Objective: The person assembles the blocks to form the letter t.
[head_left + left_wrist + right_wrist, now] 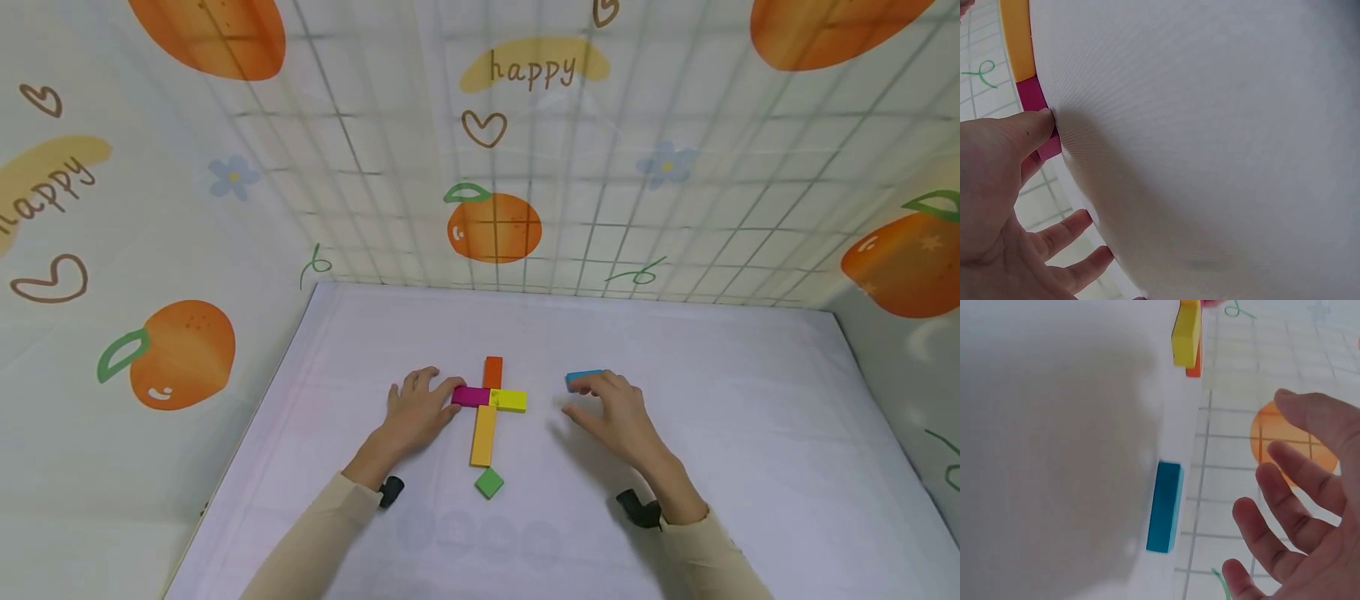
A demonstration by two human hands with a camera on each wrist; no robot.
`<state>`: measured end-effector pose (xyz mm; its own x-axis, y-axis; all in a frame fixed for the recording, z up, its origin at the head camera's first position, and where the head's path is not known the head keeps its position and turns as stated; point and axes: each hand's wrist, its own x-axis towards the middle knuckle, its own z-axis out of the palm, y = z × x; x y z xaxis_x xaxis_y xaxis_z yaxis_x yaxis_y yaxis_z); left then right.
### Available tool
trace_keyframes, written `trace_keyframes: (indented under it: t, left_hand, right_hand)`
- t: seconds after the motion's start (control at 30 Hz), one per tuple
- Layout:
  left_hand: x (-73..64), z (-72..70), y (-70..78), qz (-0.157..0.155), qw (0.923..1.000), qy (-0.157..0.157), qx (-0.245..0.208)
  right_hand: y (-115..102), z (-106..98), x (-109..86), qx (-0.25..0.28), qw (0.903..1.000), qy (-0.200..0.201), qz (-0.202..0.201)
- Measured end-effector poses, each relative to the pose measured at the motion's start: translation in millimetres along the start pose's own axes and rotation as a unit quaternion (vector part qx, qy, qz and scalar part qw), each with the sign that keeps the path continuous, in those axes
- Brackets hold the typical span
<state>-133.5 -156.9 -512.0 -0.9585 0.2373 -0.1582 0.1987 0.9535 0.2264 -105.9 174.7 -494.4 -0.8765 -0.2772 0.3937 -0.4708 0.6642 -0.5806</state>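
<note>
My left hand [420,414] pinches a magenta block [471,397] lying flat on the table, its thumb on the near side and a finger on the far side. The magenta block meets a red-orange block [492,372], a yellow block [512,402] and an amber block [483,436] in a cross shape. A green diamond-shaped block [489,483] sits at the amber one's near end. Over to the right, my right hand [621,421] hovers by a blue block [583,377] with fingers spread and loosely bent. The right wrist view shows that blue block [1164,507] apart from the fingers.
A white sheet covers the table [540,533]. Behind it and along both sides rise pale cloth walls [375,225] printed with oranges, hearts and a grid. Dark wrist cameras [639,509] sit on both forearms.
</note>
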Motion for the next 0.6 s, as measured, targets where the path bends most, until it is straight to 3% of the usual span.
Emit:
trace_keyframes:
  t: [0.3,0.6]
  left_hand:
    - [-0.1,1.0,-0.3,0.005,1.0,0.003,-0.001]
    - [-1.5,1.0,-1.1,0.017,0.9997,0.018,0.006]
  right_hand:
    - [20,-7,9.1,0.01,0.9999,0.01,0.007]
    - [42,-13,23.7,0.002,0.9969,-0.049,0.062]
